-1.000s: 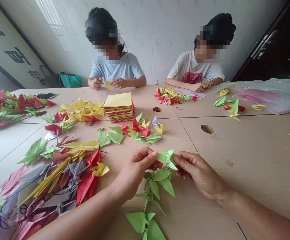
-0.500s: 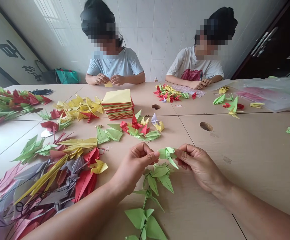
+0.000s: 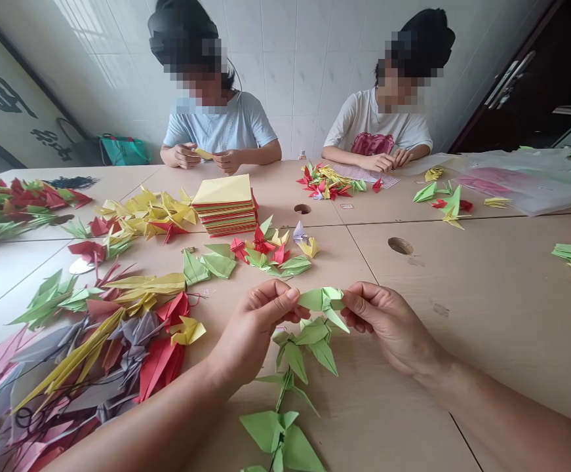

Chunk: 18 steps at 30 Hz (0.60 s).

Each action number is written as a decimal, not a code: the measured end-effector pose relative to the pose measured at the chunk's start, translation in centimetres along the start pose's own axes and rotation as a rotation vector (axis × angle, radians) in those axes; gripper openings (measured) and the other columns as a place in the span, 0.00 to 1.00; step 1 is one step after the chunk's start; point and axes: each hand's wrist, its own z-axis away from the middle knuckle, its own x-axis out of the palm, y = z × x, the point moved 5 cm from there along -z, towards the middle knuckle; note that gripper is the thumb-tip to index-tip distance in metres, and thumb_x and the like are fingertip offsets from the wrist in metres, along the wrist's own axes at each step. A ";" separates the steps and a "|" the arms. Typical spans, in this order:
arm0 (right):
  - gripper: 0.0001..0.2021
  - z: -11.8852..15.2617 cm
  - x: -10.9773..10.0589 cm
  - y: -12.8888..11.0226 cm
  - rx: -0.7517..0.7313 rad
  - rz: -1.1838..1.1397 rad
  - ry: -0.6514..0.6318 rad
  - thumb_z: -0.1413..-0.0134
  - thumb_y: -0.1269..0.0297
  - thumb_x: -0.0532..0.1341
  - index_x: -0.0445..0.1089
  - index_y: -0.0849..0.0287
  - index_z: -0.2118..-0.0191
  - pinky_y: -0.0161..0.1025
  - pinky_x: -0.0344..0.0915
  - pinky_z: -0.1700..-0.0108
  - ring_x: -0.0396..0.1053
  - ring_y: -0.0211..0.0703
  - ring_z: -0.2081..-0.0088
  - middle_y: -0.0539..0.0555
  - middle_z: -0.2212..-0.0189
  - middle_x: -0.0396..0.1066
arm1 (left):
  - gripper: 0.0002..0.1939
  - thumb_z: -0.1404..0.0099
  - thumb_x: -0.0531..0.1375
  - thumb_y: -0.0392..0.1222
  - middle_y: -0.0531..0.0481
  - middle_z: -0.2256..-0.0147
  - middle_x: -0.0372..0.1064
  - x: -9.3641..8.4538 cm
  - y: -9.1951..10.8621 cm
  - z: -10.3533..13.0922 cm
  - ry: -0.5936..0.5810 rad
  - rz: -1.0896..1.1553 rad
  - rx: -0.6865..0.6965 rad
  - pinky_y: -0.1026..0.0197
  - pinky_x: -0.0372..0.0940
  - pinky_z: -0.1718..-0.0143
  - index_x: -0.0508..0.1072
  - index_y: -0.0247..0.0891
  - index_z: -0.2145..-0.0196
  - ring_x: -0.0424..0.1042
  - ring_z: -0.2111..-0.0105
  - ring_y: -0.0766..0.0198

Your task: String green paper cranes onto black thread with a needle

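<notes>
Between my two hands a green origami crane (image 3: pixel 322 300) is stretched out above the table. My left hand (image 3: pixel 270 308) pinches its left wing between thumb and fingers. The right end is pinched by my right hand (image 3: pixel 371 308). A pointed green flap hangs down from the crane's middle. Just below it a string of green paper cranes (image 3: pixel 285 393) runs toward the near table edge, threaded on a dark cord. Whether the held crane is on that cord is hard to see.
Left of my arms lies a heap of coloured cranes (image 3: pixel 152 367) with dark strings. Beyond are a stack of square paper (image 3: pixel 223 206), yellow cranes (image 3: pixel 147 210) and mixed folded pieces (image 3: pixel 275 252). The table (image 3: pixel 462 314) has round holes. Two people (image 3: pixel 221 131) sit opposite, one folding yellow paper.
My left hand has slid outward along the wing, so more of the green crane shows between my hands. The whole view has shifted slightly.
</notes>
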 end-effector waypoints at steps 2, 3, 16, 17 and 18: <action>0.15 0.0 0.0 -0.1 -0.006 -0.008 -0.001 0.52 0.52 0.65 0.68 0.60 0.75 0.34 0.52 0.76 0.56 0.33 0.78 0.48 0.81 0.64 | 0.12 0.39 0.60 0.43 0.53 0.77 0.69 0.1 0.1 0.0 -0.022 0.045 0.002 0.65 0.62 0.66 0.70 0.35 0.77 0.69 0.73 0.67; 0.15 0.1 0.0 -0.1 -0.008 -0.014 -0.004 0.52 0.52 0.65 0.68 0.60 0.76 0.34 0.52 0.76 0.56 0.33 0.78 0.47 0.81 0.63 | 0.13 0.38 0.59 0.44 0.53 0.76 0.68 0.2 0.1 0.0 -0.029 0.067 0.005 0.65 0.62 0.66 0.70 0.35 0.77 0.69 0.73 0.67; 0.13 0.9 0.7 -0.4 -0.011 0.148 -0.050 0.55 0.58 0.67 0.65 0.59 0.77 0.33 0.51 0.75 0.53 0.33 0.77 0.45 0.81 0.58 | 0.13 0.45 0.66 0.36 0.50 0.66 0.72 1.7 -0.8 0.6 -0.261 -0.088 -0.075 0.65 0.63 0.63 0.75 0.38 0.60 0.69 0.66 0.67; 0.13 1.0 0.8 -0.6 -0.022 0.185 -0.045 0.55 0.58 0.67 0.65 0.59 0.77 0.33 0.51 0.74 0.53 0.34 0.77 0.45 0.81 0.58 | 0.12 0.45 0.66 0.35 0.50 0.65 0.72 1.9 -0.8 0.7 -0.270 -0.105 -0.064 0.65 0.63 0.63 0.75 0.38 0.61 0.69 0.65 0.66; 0.13 1.1 0.9 -0.7 -0.034 0.215 -0.045 0.55 0.58 0.67 0.65 0.59 0.78 0.33 0.51 0.74 0.53 0.34 0.76 0.45 0.81 0.58 | 0.10 0.44 0.65 0.35 0.50 0.65 0.72 2.0 -0.8 0.7 -0.278 -0.120 -0.056 0.64 0.63 0.62 0.75 0.37 0.62 0.69 0.65 0.66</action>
